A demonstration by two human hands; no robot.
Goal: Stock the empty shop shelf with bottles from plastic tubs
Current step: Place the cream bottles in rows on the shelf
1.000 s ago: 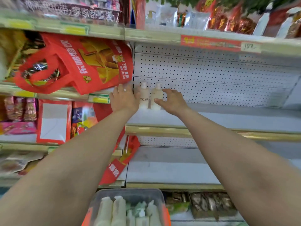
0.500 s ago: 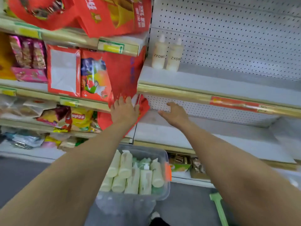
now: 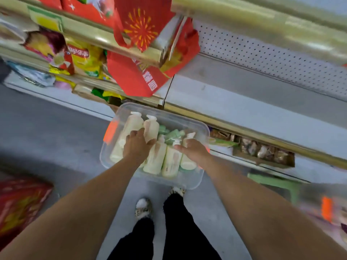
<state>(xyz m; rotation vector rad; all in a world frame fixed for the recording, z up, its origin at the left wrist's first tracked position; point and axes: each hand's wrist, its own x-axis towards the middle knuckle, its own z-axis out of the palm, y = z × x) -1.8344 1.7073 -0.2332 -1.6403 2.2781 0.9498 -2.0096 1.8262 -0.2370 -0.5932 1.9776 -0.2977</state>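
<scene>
1. Both arms are down in the clear plastic tub (image 3: 165,182), which sits on the floor (image 3: 56,132) right at the person's shoes (image 3: 143,208).
2. The left hand (image 3: 138,145) is grasping. Thumb and fingers curl round the lower end of a cream pump bottle (image 3: 151,127), whose nozzle points away from the hand toward the shelving.
3. The right hand (image 3: 194,151) is spread over the bottles on the other side of the tub, fingers reaching toward the left hand. I cannot tell from here whether it has closed on anything.
4. Between and beneath the two hands lies a row of cream bottles (image 3: 155,160), side by side. One more long one lies outside the left hand, against the tub wall.
5. Just past the right fingertips there is a cluster of pale green bottles (image 3: 172,134), deeper in the tub.
6. Beyond both hands, above the tub, is the bare grey shelf (image 3: 253,109) with its pegboard back.
7. Up beyond the left hand, a red bag (image 3: 139,79) droops over the shelf edge.
</scene>
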